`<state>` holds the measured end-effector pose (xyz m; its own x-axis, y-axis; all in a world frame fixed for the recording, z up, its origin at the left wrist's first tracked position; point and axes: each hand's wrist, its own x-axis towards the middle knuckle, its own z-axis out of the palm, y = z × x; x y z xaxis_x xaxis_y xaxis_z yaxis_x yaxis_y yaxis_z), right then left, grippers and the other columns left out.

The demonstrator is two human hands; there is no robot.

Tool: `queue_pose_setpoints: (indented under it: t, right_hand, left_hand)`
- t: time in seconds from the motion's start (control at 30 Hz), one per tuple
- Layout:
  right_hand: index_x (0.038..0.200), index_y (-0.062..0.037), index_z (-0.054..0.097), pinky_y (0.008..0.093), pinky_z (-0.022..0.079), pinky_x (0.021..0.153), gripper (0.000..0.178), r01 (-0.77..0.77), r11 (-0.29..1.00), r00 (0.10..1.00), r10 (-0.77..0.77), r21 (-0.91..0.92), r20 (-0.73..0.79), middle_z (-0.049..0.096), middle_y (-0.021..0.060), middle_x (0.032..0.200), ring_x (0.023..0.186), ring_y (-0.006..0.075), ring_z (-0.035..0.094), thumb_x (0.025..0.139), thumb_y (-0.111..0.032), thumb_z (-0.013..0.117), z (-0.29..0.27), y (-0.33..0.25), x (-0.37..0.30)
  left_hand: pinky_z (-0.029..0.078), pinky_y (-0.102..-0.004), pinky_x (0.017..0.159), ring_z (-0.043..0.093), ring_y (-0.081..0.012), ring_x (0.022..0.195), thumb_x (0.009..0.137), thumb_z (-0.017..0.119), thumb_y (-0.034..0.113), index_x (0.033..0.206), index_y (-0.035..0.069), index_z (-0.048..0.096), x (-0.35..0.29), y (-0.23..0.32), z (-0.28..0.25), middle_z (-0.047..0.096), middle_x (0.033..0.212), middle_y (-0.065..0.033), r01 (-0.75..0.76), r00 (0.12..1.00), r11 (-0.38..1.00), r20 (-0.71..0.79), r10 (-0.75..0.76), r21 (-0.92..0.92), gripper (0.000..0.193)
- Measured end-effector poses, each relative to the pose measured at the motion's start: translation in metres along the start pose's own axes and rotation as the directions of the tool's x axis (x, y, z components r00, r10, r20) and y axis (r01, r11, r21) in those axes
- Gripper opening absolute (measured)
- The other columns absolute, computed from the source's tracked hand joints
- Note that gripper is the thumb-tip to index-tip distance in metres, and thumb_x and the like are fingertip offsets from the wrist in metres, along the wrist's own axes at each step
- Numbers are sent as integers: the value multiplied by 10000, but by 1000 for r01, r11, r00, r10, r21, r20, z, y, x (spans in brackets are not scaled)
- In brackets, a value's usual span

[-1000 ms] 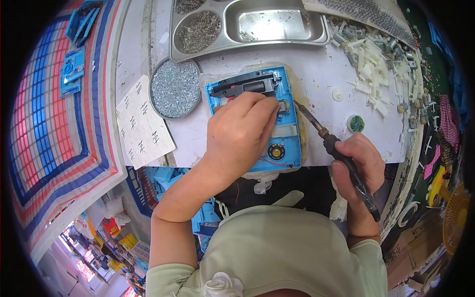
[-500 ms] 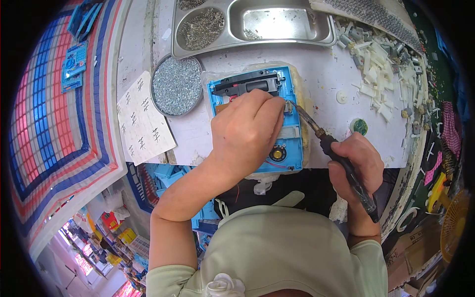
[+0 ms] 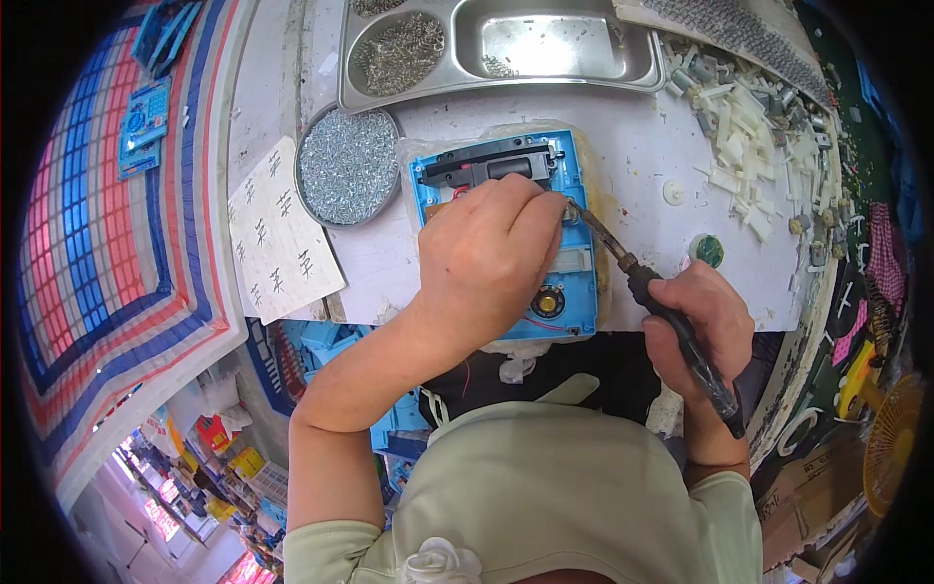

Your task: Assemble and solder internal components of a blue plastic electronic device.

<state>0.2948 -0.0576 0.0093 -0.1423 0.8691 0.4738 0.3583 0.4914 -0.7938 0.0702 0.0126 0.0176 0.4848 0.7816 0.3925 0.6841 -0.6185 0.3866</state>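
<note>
A blue plastic housing [image 3: 569, 324] lies face down on a padded wrap, its inside showing a black mechanism [image 3: 506, 165] and a round speaker-like part [image 3: 548, 301]. Over its middle bends my left hand [image 3: 491, 248], the fingertips pinched close to a small metal part [image 3: 572, 208] near the right edge. What the pinch holds is hidden by the fingers. My right hand [image 3: 702, 321] wraps around the black handle of a soldering iron [image 3: 687, 343]. The iron's tip points up and left, meeting the small metal part beside my left fingertips.
A round dish of small screws [image 3: 348, 165] stands left of the housing, beside a handwritten sheet [image 3: 282, 234]. Behind is a steel compartment tray [image 3: 559, 92] with small metal parts. White plastic pieces [image 3: 744, 136] are heaped at the right, near a small green-filled pot [image 3: 707, 250].
The iron's tip has shifted very slightly at the small metal part. Both hands otherwise keep nearly the same place and grip.
</note>
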Motion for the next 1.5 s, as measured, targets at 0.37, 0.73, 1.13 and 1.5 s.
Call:
queue_pose_setpoints:
  t: [0.37,0.73,1.13,1.5]
  right_hand:
    - [1052,-27,682,337,406,496,282,-25,996,998,30,-89,58,621,60,702,537,222,524,797,-52,799,-5,-14,13]
    - [1030,23,692,325,388,502,275,-93,995,996,94,-40,6,639,91,731,544,220,513,786,-43,801,-13,-13,6]
    - [1043,23,687,331,385,503,290,-30,999,999,31,-38,20,634,99,723,539,228,508,787,-54,799,-16,-12,6]
    - [1039,28,690,327,396,509,272,-19,1000,999,18,-19,-30,637,97,721,546,225,520,798,-46,792,-15,-12,3]
  left_hand:
    - [528,-342,632,667,-247,743,746,797,5,945,74,717,-1,0,0,673,871,-53,-9,1000,1000,-5,9,10,226]
    - [526,-339,625,666,-246,735,739,795,4,939,74,717,-1,-1,0,678,871,-54,-18,1000,1000,-10,18,6,226]
    - [527,-334,630,668,-241,736,747,794,15,946,76,715,0,0,-2,680,880,-51,-25,1000,1000,4,25,10,222]
    - [555,-336,665,702,-254,839,789,814,54,1078,61,714,-5,5,-15,701,957,-75,22,999,1000,-24,-22,-16,305]
